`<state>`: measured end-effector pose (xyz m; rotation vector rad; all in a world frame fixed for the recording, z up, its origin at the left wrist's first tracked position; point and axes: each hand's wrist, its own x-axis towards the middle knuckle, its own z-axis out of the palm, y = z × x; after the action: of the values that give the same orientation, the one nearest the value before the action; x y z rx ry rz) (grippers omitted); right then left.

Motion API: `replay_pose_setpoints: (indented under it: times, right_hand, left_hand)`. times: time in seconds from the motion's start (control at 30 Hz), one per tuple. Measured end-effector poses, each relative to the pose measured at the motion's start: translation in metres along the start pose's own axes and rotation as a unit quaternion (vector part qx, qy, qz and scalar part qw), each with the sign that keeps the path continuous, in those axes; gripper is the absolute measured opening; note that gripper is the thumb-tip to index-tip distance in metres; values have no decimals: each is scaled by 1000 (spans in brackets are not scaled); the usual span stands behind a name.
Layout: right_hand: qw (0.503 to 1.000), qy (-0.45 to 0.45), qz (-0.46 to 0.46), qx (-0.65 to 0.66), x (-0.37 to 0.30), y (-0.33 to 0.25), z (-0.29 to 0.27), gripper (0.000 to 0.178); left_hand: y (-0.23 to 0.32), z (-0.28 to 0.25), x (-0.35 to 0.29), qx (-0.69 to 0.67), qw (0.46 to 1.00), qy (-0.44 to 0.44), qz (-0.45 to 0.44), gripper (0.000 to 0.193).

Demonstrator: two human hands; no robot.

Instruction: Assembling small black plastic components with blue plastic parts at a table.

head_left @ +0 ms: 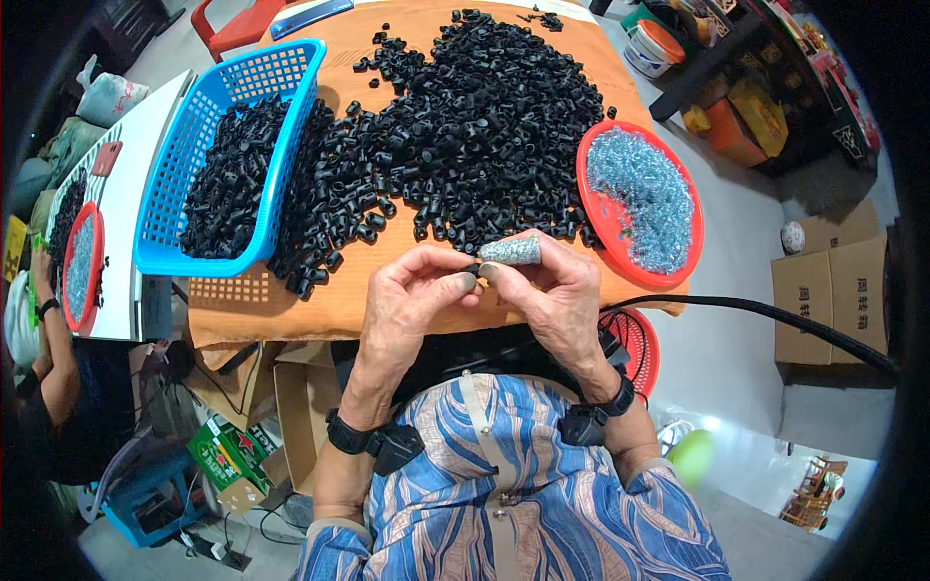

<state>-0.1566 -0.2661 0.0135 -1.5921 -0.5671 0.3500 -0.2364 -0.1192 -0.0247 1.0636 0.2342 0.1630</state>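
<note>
My left hand [412, 290] and my right hand [552, 290] meet tip to tip just above the near edge of the cloth, both closed in a pinch. A small black plastic part [475, 269] shows between the left fingertips, mostly covered by them. What the right thumb and index finger pinch is too small and hidden to make out. A silver-grey sleeve [511, 252] covers the right index finger. Beyond my hands spreads a big pile of small black plastic parts [484, 126]. To the right, a red round tray [587, 194] holds many small shiny clear-bluish pieces [644, 198].
A blue slotted basket [276, 184] with black parts stands left on the orange cloth [339, 300]. A black cable [736, 305] runs off to the right. Below the table's right edge is a red basket [644, 349]. At far left, another person's arm [60, 353] reaches beside a second red tray [95, 290].
</note>
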Motion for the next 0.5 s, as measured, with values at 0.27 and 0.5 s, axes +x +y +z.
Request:
replay_pose_setpoints:
  times: [0.27,0.5]
  right_hand:
    - [977,31,-150,-148,2,10,2,14]
    - [980,33,-150,-125,6,15,5,14]
  left_hand:
    - [1,6,-1,26,1000,7,2,18]
    - [1,5,-2,25,1000,12,-4,17]
